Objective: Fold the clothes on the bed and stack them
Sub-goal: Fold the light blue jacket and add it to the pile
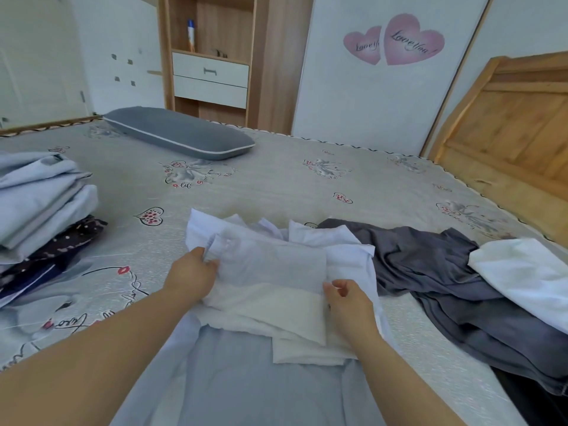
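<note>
The left hand [192, 273] has its fingers [210, 263] curled, pinching the left edge of a folded white garment [270, 272]. The right hand [347, 299] grips its right edge, fingers bent around the cloth. The garment lies on a light-blue garment [233, 373] mid-bed [276, 179], between a folded stack [40, 204] and a grey garment [430, 265].

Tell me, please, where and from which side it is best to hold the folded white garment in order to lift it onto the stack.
Grip the folded white garment at its two short side edges, coming in from left and right, where the left hand and right hand already are. Fingers probably belong under all the layers, since the loose edges near the person could fall open.
</note>
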